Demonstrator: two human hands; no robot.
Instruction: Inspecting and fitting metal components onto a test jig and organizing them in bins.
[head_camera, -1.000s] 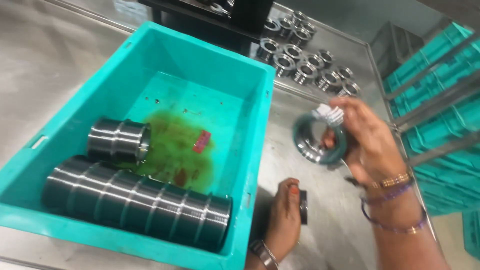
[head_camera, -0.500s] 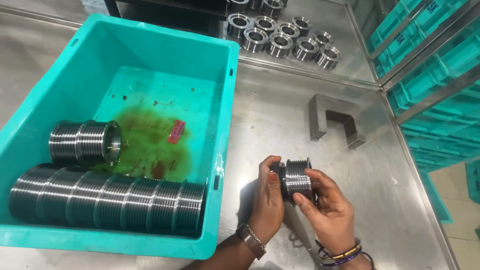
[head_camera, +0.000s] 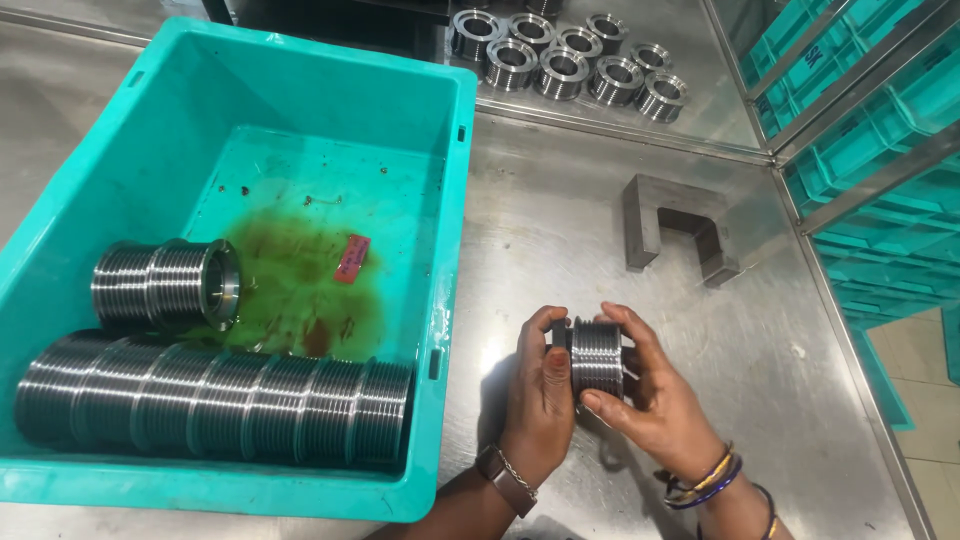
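Observation:
Both hands grip one grooved steel ring (head_camera: 596, 355) just above the steel table (head_camera: 560, 220). My left hand (head_camera: 537, 400) clasps its left face, with a watch on the wrist. My right hand (head_camera: 655, 395), wearing bangles, wraps around its right side. To the left stands a teal plastic crate (head_camera: 445, 240) holding a long row of the same grooved rings (head_camera: 215, 410) lying on their sides and a shorter stack (head_camera: 165, 285) behind it. An oily brown stain and a small red tag (head_camera: 352, 257) lie on the crate floor.
A grey U-shaped metal block (head_camera: 672, 228) sits on the table beyond my hands. Several finished steel rings (head_camera: 565, 55) stand in a cluster at the far edge. Stacked teal crates (head_camera: 880, 180) fill a rack on the right.
A second ago my right hand held the ring up alone; it came down to meet my left hand. Now both hands hold it low over the table.

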